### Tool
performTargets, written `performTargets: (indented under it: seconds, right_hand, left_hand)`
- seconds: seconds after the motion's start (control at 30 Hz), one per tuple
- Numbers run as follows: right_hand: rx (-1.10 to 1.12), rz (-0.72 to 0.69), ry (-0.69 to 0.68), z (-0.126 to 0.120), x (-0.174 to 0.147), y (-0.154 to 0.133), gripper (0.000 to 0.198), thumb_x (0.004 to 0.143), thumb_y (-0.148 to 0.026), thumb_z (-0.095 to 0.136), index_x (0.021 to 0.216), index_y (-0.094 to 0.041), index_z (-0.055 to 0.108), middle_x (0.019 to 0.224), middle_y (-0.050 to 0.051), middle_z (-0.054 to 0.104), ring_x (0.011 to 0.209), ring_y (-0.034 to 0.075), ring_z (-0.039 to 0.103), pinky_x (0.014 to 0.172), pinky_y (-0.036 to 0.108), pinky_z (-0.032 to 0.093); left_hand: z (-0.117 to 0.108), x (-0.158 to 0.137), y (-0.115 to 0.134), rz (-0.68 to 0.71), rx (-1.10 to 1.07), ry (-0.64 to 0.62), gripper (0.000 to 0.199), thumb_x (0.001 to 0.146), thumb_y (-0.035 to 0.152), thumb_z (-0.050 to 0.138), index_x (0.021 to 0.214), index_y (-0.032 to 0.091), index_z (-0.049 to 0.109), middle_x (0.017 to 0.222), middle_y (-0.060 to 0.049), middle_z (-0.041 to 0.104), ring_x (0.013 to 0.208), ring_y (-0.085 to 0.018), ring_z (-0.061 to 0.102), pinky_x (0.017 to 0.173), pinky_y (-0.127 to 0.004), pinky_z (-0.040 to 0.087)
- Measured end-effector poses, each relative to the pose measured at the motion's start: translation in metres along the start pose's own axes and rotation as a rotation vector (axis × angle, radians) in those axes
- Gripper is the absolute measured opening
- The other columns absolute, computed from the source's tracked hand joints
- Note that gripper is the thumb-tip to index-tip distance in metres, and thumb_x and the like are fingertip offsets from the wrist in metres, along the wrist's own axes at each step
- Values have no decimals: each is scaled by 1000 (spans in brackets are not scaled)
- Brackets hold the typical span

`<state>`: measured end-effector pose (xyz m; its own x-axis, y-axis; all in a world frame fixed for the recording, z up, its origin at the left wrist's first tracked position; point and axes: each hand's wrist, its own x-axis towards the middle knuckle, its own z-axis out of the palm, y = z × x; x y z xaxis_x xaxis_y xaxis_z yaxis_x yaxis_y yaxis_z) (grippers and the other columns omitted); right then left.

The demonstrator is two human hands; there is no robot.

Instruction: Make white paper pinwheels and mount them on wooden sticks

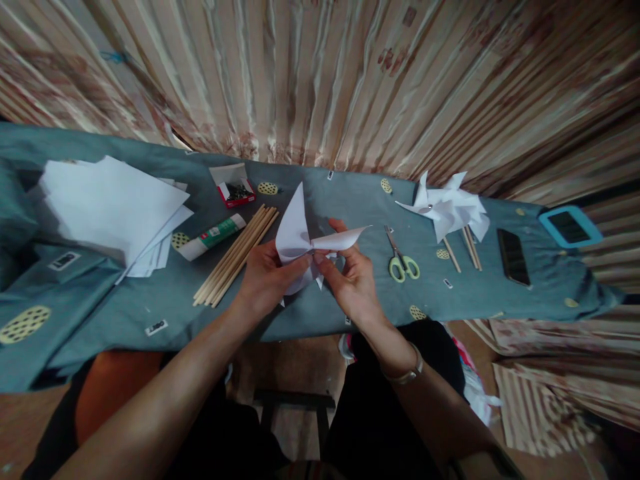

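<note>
Between my hands, above the middle of the table, is a white paper pinwheel [293,227] with its blades folded in toward the centre. My left hand [267,273] grips its left side, the thumb pressed near the middle. From the right, my right hand [353,277] pinches the folded paper close to the centre with thumb and fingers. Whether a pin is at the centre, I cannot make out. Left of my left hand lie several thin wooden sticks [235,257]. Green-handled scissors [400,260] rest to the right of my right hand.
A stack of white paper [110,207] lies at left. Near it are a green-and-white glue stick [215,235] and an open red box [237,192] of small dark pieces. Finished pinwheels [450,207] on sticks, a phone [513,257] and a blue-framed device [570,225] lie at right.
</note>
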<state>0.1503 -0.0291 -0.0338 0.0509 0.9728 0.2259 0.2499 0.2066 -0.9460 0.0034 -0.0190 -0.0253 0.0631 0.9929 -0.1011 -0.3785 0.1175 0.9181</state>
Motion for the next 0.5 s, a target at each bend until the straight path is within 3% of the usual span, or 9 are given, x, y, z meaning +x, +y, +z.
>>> performTargets:
  seconds: [0.17,0.33,0.5]
  right_hand:
    - [1,-10,12,1,1,0,12,82,-32,69,92,-26,72,136,4,63,139,27,47,122,51,27]
    - [-17,-22,44,1,2,-4,7,81,-31,71,82,-25,70,133,5,63,136,27,50,117,49,36]
    - [-77,11,129,3,3,-6,28,76,-32,75,101,-22,68,145,10,52,139,28,47,115,48,39]
  left_hand:
    - [-2,2,-1,9,21,20,27,58,32,90,77,18,79,78,-4,78,68,-19,69,66,-28,55]
    - [-1,2,-1,11,43,61,27,57,28,90,79,17,78,78,-4,78,68,-19,69,66,-28,55]
    - [1,1,0,-10,35,78,25,58,25,88,79,17,77,78,-3,77,69,-17,69,67,-27,55]
